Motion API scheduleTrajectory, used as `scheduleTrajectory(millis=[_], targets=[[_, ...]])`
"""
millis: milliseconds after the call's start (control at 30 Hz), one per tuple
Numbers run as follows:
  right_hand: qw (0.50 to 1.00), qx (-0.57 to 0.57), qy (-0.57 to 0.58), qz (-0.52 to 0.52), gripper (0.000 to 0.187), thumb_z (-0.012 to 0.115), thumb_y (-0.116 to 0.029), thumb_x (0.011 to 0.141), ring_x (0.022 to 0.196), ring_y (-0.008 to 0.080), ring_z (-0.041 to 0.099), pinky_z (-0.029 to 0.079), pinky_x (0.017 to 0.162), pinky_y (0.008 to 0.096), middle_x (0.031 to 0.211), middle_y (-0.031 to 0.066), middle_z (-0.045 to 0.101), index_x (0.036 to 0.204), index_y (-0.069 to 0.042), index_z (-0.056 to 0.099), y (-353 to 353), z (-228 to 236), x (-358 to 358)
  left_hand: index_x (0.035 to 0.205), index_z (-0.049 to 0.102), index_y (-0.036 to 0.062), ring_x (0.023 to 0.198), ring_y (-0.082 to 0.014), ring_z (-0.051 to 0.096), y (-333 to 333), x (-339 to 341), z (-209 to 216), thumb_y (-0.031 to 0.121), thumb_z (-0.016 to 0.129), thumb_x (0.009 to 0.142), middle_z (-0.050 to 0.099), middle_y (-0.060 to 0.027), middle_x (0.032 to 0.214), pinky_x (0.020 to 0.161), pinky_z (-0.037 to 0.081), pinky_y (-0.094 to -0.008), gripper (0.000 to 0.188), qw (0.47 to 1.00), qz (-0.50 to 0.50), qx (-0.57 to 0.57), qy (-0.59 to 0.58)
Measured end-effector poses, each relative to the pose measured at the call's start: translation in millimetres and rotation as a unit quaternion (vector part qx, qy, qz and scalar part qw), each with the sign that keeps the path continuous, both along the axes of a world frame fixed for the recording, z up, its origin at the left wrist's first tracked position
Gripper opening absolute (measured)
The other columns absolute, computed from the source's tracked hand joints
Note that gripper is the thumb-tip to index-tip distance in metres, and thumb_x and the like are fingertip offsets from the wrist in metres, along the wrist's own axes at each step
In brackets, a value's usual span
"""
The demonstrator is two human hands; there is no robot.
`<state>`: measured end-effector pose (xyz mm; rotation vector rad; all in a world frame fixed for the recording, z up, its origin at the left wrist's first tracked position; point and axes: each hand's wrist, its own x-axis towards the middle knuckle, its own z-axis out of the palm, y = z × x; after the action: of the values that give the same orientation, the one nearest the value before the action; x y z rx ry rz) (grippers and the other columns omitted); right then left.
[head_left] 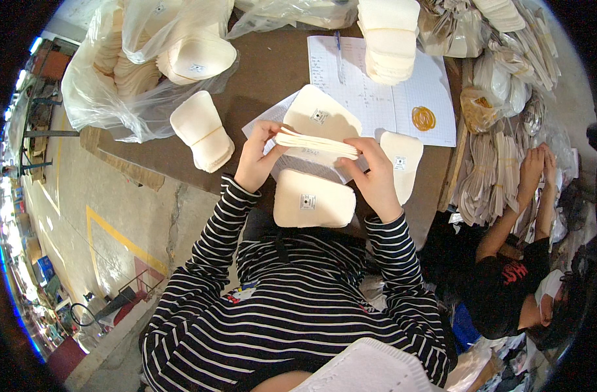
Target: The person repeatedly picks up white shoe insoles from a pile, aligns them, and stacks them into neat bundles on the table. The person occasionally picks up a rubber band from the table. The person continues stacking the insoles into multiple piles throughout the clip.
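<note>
Between my hands is a thin stack of cream pads (316,144), seen almost edge-on. My left hand (256,157) is closed on its left end, thumb below and fingers above. At the other end my right hand (378,175) pinches the same stack. Just beyond lies a cream pad with a small printed label (324,111). Nearer my body rests another labelled pad (311,199), wide and round-cornered. A third labelled pad (400,166) lies right of my right hand. Left of my left hand sits a banded bundle of pads (203,134).
A clear plastic bag of pads (141,81) stands far left. At the back, a pad stack (390,42), a blue pen (339,57) and rubber bands (424,118) lie on grid paper (435,91). Piled bundles (484,176) and a co-worker's arms (530,183) are at right.
</note>
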<state>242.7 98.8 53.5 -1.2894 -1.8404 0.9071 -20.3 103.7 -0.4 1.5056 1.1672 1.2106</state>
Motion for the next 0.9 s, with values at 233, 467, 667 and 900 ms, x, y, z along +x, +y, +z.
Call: scheduleTrajectory(millis=[233, 467, 667, 900], targets=[[0.999, 0.016, -0.006, -0.028, 0.026, 0.077, -0.009, 0.083, 0.082, 0.0264, 0.067, 0.054, 0.072, 0.0331, 0.099, 0.0127, 0.070, 0.106, -0.001, 0.068, -9.2, 20.0, 9.5, 0.104, 0.070, 0.0007, 0.088, -0.0189, 0.069, -10.0, -9.0, 65.0, 0.000, 0.074, 0.083, 0.072, -0.0088, 0.097, 0.079, 0.053, -0.0283, 0.022, 0.979, -0.015, 0.106, 0.173], [0.943, -0.210, 0.254, -0.042, 0.027, 0.082, -0.009, 0.083, 0.072, 0.0036, 0.055, 0.046, 0.064, 0.0199, 0.079, -0.0022, 0.060, 0.107, -0.002, 0.069, -45.4, 51.7, 18.2, 0.118, 0.063, -0.0045, 0.092, -0.0121, 0.065, -51.8, -2.5, 114.1, 0.006, 0.076, 0.087, 0.067, -0.0063, 0.104, 0.081, 0.053, -0.0259, 0.035, 0.978, -0.031, -0.181, -0.094], [0.956, -0.289, 0.008, -0.051, 0.027, 0.077, -0.012, 0.088, 0.071, 0.0048, 0.057, 0.046, 0.064, 0.0191, 0.080, -0.0013, 0.063, 0.110, 0.000, 0.068, -59.2, 17.5, 18.6, 0.119, 0.061, -0.0024, 0.078, -0.0099, 0.063, -77.2, 5.7, 64.6, 0.015, 0.078, 0.086, 0.066, -0.0080, 0.101, 0.067, 0.053, -0.0221, 0.041, 0.963, 0.033, -0.266, 0.026], [0.988, -0.147, -0.054, -0.020, 0.041, 0.077, -0.011, 0.084, 0.095, 0.0176, 0.061, 0.050, 0.082, 0.0288, 0.112, 0.0105, 0.063, 0.121, -0.001, 0.063, -55.9, 25.8, 16.7, 0.124, 0.055, 0.0028, 0.086, -0.0184, 0.063, -77.6, 14.2, 75.1, 0.014, 0.081, 0.080, 0.060, -0.0107, 0.111, 0.076, 0.053, -0.0307, 0.052, 0.959, 0.067, -0.231, 0.150]])
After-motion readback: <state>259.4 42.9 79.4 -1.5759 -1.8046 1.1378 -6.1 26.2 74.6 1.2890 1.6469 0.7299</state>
